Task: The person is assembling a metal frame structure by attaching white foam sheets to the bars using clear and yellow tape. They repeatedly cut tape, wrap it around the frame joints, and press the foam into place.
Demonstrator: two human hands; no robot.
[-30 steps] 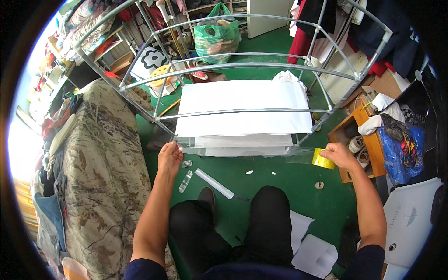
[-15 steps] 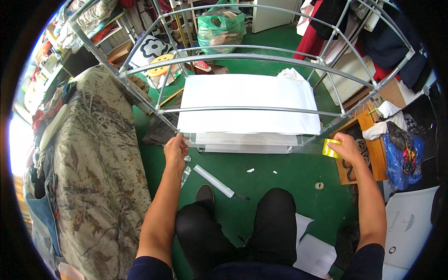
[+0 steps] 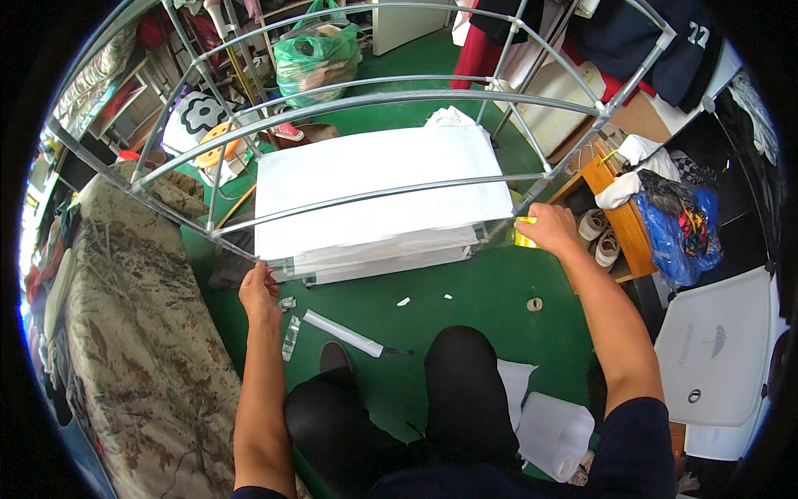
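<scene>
White sheets (image 3: 382,187) lie in layers on the lower part of a grey metal tube frame (image 3: 366,99). My left hand (image 3: 259,293) pinches the end of a clear tape strip (image 3: 293,269) at their near left corner. From there the strip seems to run along the near edge of the sheets, though its middle is hard to see. In my right hand (image 3: 552,227) is a yellow roll of tape (image 3: 524,234), partly covered by the fingers. It is close to the frame's right near corner, by the sheets' right end.
Camouflage cloth (image 3: 137,324) covers a bulky thing on the left. A wooden shelf with shoes (image 3: 607,248) and a blue bag (image 3: 673,249) stand at right, near a white case (image 3: 719,349). On the green floor are a white strip (image 3: 342,333), a small ring (image 3: 534,305) and a translucent container (image 3: 555,432).
The view has swung to the right, so the scene sits further left. My right hand has brought the yellow roll closer to the sheets' right corner. My left hand stays at the left corner.
</scene>
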